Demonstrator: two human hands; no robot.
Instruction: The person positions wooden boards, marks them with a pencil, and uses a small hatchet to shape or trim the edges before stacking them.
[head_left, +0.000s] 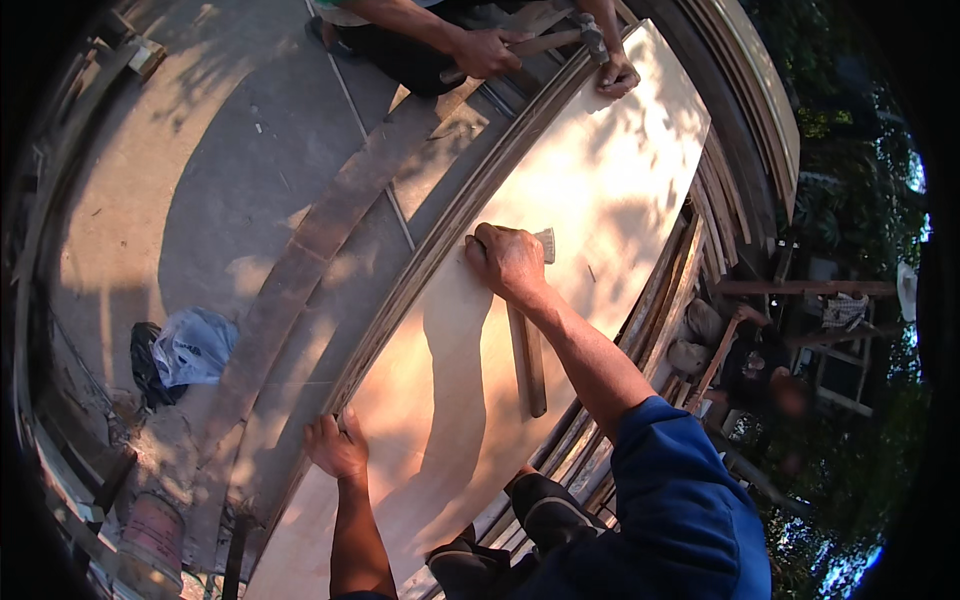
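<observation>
A pale plywood sheet (577, 172) lies slanting before me, atop a layered stack at its left edge. My left hand (337, 444) grips that edge near the lower end, thumb upward. Farther up, my right hand (510, 259) has its fingers curled close to the same edge; whether they pinch something small is hidden. Under my right wrist lies a hatchet, its blade (549, 246) showing beside the hand and its wooden handle (531, 367) pointing back towards me. A thin dark sliver (592, 274), perhaps a nail, is to the right of the blade.
Across the sheet, a co-worker's hand (487, 54) holds a hammer (592, 37); their other hand (619, 76) rests on the far end. Timber strips (667, 300) line the right side. Left are a long board (322, 225), plastic bags (193, 346) and a bucket (152, 534). Another person (757, 367) is at right.
</observation>
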